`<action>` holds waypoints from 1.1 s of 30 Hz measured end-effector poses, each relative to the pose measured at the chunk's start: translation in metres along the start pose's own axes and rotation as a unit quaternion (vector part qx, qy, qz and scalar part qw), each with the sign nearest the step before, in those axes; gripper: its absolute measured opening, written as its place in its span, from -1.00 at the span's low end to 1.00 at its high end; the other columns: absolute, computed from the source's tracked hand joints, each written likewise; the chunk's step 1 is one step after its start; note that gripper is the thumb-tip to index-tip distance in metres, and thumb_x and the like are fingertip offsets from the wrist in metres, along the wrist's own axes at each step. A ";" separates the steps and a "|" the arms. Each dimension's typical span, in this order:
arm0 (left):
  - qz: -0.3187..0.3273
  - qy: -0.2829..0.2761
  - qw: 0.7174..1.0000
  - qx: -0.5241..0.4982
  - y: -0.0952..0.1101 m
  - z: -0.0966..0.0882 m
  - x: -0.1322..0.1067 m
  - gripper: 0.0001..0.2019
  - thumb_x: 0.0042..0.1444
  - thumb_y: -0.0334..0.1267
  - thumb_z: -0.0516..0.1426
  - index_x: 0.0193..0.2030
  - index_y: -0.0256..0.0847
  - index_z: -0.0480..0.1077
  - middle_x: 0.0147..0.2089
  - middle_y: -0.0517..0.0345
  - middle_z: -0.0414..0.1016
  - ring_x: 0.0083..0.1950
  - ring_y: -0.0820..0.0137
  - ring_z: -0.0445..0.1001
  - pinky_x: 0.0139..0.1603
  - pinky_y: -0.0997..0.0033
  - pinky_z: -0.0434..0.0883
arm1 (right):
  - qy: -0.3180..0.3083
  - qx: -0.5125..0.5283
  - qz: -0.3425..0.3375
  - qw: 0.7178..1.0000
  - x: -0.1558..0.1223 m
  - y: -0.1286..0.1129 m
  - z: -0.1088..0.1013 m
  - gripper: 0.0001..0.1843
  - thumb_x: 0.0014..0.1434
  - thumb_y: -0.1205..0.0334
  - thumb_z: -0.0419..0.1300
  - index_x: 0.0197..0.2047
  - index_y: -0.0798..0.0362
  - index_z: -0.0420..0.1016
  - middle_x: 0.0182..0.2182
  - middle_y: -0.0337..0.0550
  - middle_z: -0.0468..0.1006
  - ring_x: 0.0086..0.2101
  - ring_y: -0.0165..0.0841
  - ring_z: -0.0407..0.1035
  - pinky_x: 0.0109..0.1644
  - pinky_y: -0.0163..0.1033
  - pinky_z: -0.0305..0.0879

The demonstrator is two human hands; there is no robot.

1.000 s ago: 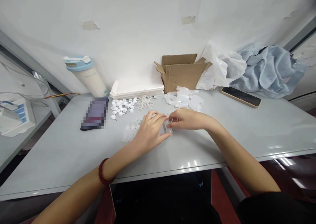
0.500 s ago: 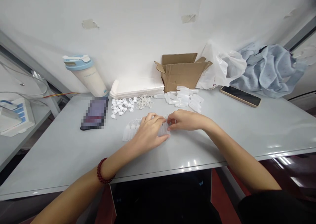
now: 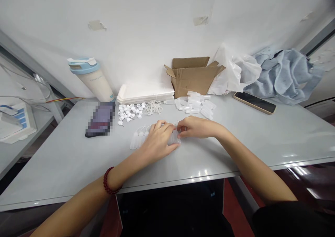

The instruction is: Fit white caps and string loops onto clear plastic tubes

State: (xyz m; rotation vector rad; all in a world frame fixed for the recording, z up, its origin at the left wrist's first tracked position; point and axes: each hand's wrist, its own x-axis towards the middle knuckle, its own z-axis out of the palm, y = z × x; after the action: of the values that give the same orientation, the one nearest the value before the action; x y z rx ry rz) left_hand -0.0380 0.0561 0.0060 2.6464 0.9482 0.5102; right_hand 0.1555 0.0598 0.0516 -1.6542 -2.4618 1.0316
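A row of small clear plastic bottles (image 3: 135, 140) with white looped strings at their tops lies on the grey table. My left hand (image 3: 158, 139) reaches over the row, fingers bent across the tops and thumb along the lower right end, gripping that end and hiding the middle bottles. At the right end, my right hand (image 3: 187, 127) has its fingers curled and closed against the last bottle's top; the fingertips are partly hidden. Beyond my hands are loose white caps (image 3: 128, 112), some with thin tips, a heap of white strings (image 3: 154, 108) and more loose clear bottles (image 3: 195, 102).
An open cardboard box (image 3: 193, 80), a white plastic bag (image 3: 238, 71) and a bluish cloth (image 3: 285, 75) stand along the wall. White flat trays (image 3: 145, 92) are stacked left of the box. A tumbler (image 3: 94, 80), a blurred-out phone-like object (image 3: 101, 120) and a phone (image 3: 254, 102) flank the parts.
Both hands keep almost the same place at the row's right end. The view has shifted very slightly; the things on the table have not moved.
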 end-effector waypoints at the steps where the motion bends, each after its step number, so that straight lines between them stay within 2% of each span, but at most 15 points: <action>1: 0.000 -0.001 1.000 0.000 0.000 0.000 0.000 -0.65 0.04 -0.23 0.25 -0.03 -0.22 0.34 -0.03 -0.02 0.48 0.09 0.07 0.27 0.03 0.00 0.32 | 0.000 0.002 -0.001 1.000 0.000 0.000 0.000 -0.74 0.12 0.14 0.20 -0.20 0.13 0.56 -0.28 -0.05 0.60 -0.32 -0.28 0.42 -0.33 -0.27 0.22; 12: 0.004 0.005 1.000 -0.012 0.000 -0.001 -0.001 -0.59 0.01 -0.23 0.27 0.01 -0.20 0.33 0.01 -0.03 0.45 0.12 0.04 0.26 0.03 -0.01 0.33 | 0.002 0.013 0.007 1.000 0.000 0.003 -0.003 -0.71 0.13 0.13 0.19 -0.16 0.13 0.56 -0.26 -0.04 0.60 -0.31 -0.28 0.42 -0.31 -0.27 0.23; 16: 0.010 0.017 1.000 -0.024 0.001 -0.002 -0.001 -0.58 0.02 -0.20 0.28 0.02 -0.23 0.34 0.02 -0.04 0.45 0.12 0.05 0.26 0.05 -0.03 0.33 | 0.035 0.023 0.011 0.999 -0.002 0.009 -0.009 -0.68 0.15 0.07 0.17 -0.17 0.13 0.56 -0.31 -0.07 0.58 -0.34 -0.31 0.39 -0.32 -0.27 0.22; 19: 0.014 0.053 0.998 -0.038 -0.003 -0.004 0.000 -0.67 0.11 -0.18 0.21 0.00 -0.21 0.36 -0.01 -0.03 0.47 0.10 0.08 0.29 0.05 -0.01 0.34 | 0.072 0.024 0.032 0.997 -0.003 0.014 -0.014 -0.71 0.16 0.07 0.15 -0.23 0.13 0.54 -0.37 -0.09 0.56 -0.38 -0.33 0.39 -0.35 -0.27 0.20; 22: -0.003 0.101 0.994 -0.041 -0.016 -0.009 0.003 -0.77 0.19 -0.19 0.12 -0.05 -0.21 0.41 -0.06 -0.03 0.49 0.09 0.10 0.31 0.07 -0.01 0.35 | 0.133 -0.009 0.078 0.988 -0.004 0.020 -0.017 -0.78 0.17 0.15 0.15 -0.24 0.10 0.52 -0.29 -0.08 0.56 -0.34 -0.32 0.40 -0.33 -0.28 0.19; 26: -0.054 0.148 0.987 -0.021 -0.044 -0.019 0.008 -0.77 0.22 -0.21 0.04 -0.09 -0.21 0.44 -0.05 -0.01 0.52 0.10 0.11 0.32 0.06 -0.03 0.37 | 0.202 -0.110 0.161 0.960 -0.004 0.026 -0.018 -0.81 0.18 0.25 0.13 -0.16 0.09 0.49 -0.21 -0.02 0.55 -0.24 -0.22 0.40 -0.32 -0.24 0.17; 29: -0.074 0.123 0.990 -0.012 -0.060 -0.022 0.015 -0.73 0.20 -0.26 -0.01 -0.10 -0.22 0.46 -0.04 0.01 0.54 0.07 0.14 0.39 0.02 0.03 0.42 | 0.215 -0.180 0.196 0.940 -0.004 0.029 -0.018 -0.78 0.19 0.34 0.11 -0.11 0.11 0.50 -0.21 0.06 0.55 -0.21 -0.15 0.41 -0.30 -0.20 0.15; 33: -0.074 0.076 0.994 0.028 -0.067 -0.015 0.028 -0.63 0.13 -0.41 -0.10 -0.08 -0.27 0.49 -0.06 0.01 0.58 0.00 0.18 0.48 0.05 0.06 0.41 | 0.218 -0.224 0.205 0.928 -0.003 0.031 -0.017 -0.74 0.17 0.37 0.12 -0.08 0.14 0.52 -0.21 0.15 0.55 -0.21 -0.11 0.42 -0.24 -0.16 0.15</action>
State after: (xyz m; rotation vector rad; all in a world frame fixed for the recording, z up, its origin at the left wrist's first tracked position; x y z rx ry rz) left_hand -0.0613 0.1263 0.0010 2.5892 1.2094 0.6657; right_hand 0.1887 0.0732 0.0500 -2.2852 -2.1955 0.0474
